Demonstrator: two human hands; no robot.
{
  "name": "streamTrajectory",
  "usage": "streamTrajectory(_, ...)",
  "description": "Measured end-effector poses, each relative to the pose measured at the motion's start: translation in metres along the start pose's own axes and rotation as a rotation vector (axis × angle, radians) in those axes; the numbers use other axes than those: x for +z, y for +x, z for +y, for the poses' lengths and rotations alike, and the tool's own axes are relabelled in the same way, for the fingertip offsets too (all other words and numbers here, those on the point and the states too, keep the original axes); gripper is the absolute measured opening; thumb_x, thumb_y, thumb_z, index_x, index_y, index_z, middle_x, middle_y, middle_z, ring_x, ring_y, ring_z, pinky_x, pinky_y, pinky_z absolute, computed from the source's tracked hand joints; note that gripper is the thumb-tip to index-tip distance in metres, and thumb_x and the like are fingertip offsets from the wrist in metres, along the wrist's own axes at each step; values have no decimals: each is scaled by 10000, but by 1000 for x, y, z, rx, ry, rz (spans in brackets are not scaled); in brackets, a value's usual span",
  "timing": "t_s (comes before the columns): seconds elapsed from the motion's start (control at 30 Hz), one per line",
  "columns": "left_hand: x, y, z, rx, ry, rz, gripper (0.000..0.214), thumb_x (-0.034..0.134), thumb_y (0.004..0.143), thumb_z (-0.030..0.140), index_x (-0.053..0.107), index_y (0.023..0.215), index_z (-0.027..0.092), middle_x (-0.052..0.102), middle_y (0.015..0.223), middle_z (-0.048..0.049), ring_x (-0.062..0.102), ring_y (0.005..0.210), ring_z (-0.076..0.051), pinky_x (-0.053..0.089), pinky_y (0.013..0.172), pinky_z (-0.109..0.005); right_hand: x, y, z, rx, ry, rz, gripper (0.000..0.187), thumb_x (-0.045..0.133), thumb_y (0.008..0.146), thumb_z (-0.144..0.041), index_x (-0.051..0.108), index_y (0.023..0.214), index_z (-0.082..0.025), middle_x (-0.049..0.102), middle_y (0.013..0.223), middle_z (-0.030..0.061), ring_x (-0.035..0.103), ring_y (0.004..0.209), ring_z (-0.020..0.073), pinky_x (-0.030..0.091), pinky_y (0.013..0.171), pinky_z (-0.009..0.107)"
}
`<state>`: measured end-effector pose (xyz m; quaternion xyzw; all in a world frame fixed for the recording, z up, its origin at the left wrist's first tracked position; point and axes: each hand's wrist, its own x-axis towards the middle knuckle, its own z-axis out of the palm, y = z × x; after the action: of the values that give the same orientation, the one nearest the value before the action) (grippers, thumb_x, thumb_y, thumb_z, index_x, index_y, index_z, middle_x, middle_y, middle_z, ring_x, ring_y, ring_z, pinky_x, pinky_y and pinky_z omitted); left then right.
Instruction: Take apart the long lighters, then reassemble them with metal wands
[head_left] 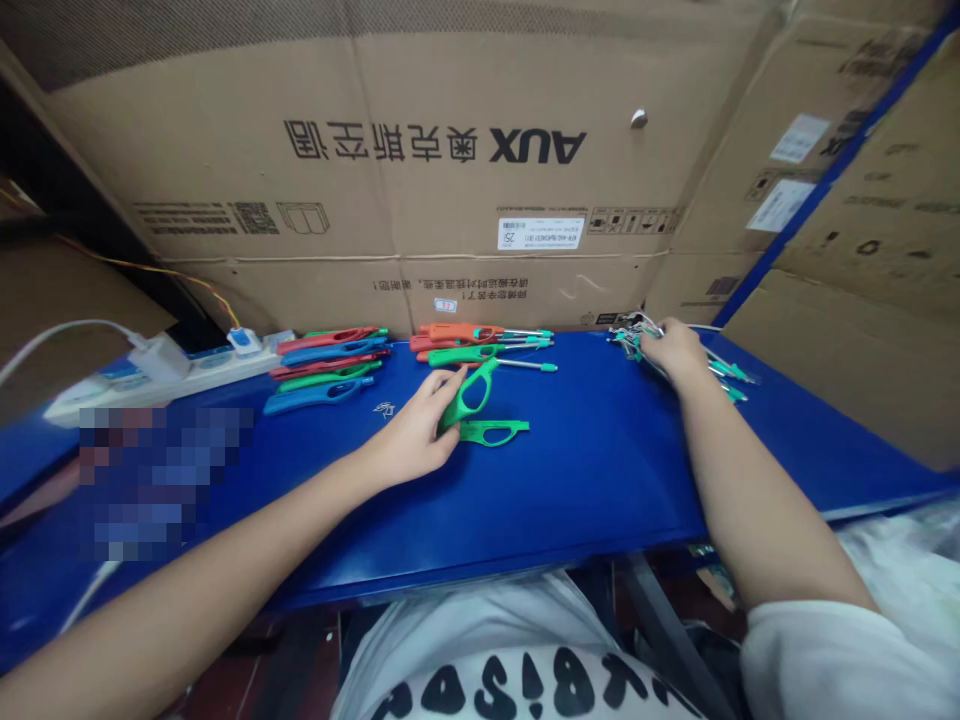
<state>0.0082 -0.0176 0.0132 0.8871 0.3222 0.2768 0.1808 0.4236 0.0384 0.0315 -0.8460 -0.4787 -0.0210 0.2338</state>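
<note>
Hands differed: the left grip pinched a green handle, the right grip seemingly clutched metal rods beneath it.

The big cardboard box at the back carried the brand "AUX" in heavy black letters, printed upside down, with the Chinese characters "奥克斯空调" beside it, upside down too. A white label lower on the box had a barcode and what looked like "25"; its small print was too fine to read. Below it ran a line of Chinese print, inverted and too blurred to make out. White labels on the right boxes could not be read. The shirt bore large black letters, cut off at the edge and not legible as a word.
</note>
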Motion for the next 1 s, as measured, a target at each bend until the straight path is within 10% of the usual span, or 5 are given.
streamTrajectory(0.3, -2, 0, -11, 135, 131, -126, 564, 506, 985, 240, 401, 1538, 196, 649, 1310, -117, 610, 1196, -256, 495, 1036, -400, 14, -2, 0, 136, -88, 60, 529, 688, 799, -288, 574, 1285, -113, 460, 1401, 280, 487, 1284, 450, 439, 1006, 549)
streamTrajectory(0.47, 3, 1, -14, 134, 103, -185, 549, 601, 964, 312, 480, 1491, 223, 687, 1257, -109, 626, 1160, -256, 503, 1018, -415, 27, -25, -33, -275, -22, 48, 443, 578, 880, -322, 577, 1272, -113, 514, 1340, 245, 470, 1290, 414, 405, 1044, 541)
streamTrajectory(0.67, 5, 4, -14, 93, 87, -196, 463, 641, 936, 337, 604, 1379, 207, 658, 1305, -118, 619, 1187, -254, 488, 1042, -390, 38, -58, -68, -874, 67, -322, 301, 525, 900, -221, 622, 1184, -199, 605, 1280, 144, 576, 1154, 299, 472, 949, 429)
streamTrajectory(1.0, -48, 6, -18, -155, 263, -323, 513, 641, 733, 185, 687, 1244, 191, 718, 1143, -69, 686, 988, -232, 520, 866, -284, 16, -47, -46, -814, -157, -514, 182, 587, 744, -124, 597, 916, -182, 635, 961, 89, 591, 833, 217, 447, 731, 293)
